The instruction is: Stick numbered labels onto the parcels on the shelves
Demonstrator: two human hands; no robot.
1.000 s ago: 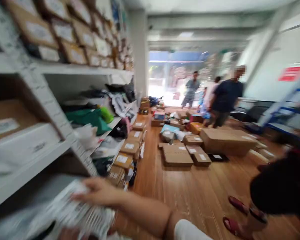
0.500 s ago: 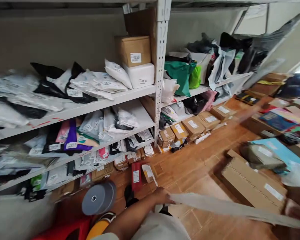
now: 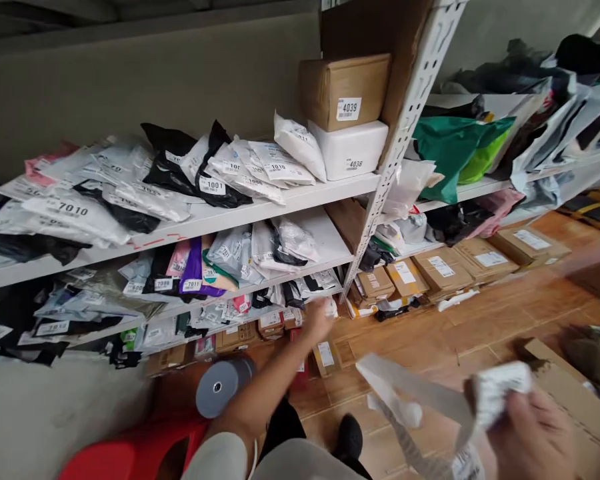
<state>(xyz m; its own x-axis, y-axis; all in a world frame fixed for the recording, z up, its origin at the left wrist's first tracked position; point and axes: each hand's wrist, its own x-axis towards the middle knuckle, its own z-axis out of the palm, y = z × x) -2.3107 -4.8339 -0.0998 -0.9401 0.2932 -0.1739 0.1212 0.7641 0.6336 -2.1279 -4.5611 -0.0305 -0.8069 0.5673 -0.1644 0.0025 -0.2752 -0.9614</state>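
Observation:
In the head view, my left hand [image 3: 319, 319] reaches out with bent fingers beside the low shelf edge, near the upright post. A small white bit shows at its fingertips, too small to name. At the lower right, my right hand [image 3: 535, 427] is closed around a crumpled strip of labels [image 3: 503, 387], slightly blurred. Its pale backing [image 3: 405, 380] hangs in loose curling lengths to the left, over the floor. A small red box and a cardboard box [image 3: 326, 357] lie on the floor just below my left hand.
Shelves [image 3: 260, 207] hold many numbered bags, with a brown box [image 3: 345, 93] on a white box [image 3: 350, 150]. The perforated post [image 3: 405, 140] divides the racks. Cartons [image 3: 443, 270] line the floor. A grey roll [image 3: 220, 388] stands by a red stool [image 3: 130, 453].
The view has swung left and closer to the shelves. My left hand has moved from the strip's end to the shelf edge. The strip, stretched taut before, now hangs loose from my right hand.

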